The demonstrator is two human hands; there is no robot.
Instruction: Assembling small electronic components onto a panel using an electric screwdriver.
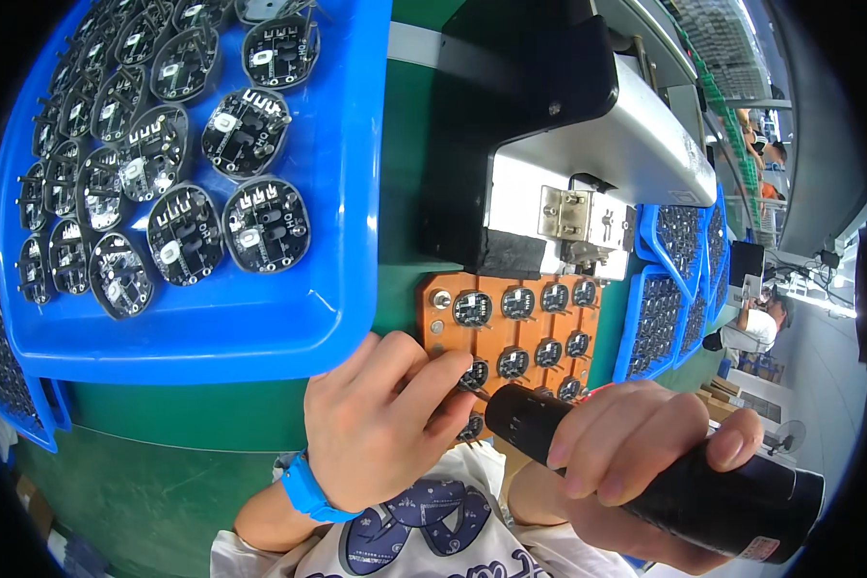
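We find the right hand (645, 443) wrapped firmly around a black cylindrical tool (530, 422), its fingers across the barrel and the thumb lying toward the rear. The tool lies aslant, its slim tip directed at a round circuit board (476, 371) in an orange fixture (496, 334); we cannot tell whether the tip bears on the board. The left hand (380, 424) is partly curled, thumb and forefinger drawn together at the edge of that same board, beside the tip. We cannot tell whether those fingers pinch anything. A blue wristband (305, 488) is worn on the left wrist.

The fixture rests on a green work surface (405, 193) and carries further round boards in rows, some partly hidden by the tool and right hand. Just beyond it stands a black and silver machine (602, 116) with a metal block (576, 217) on its front. To the left we note a large blue tray (347, 193) holding many dark round boards with upright leads; to the right, smaller blue trays (634, 328) likewise filled with boards
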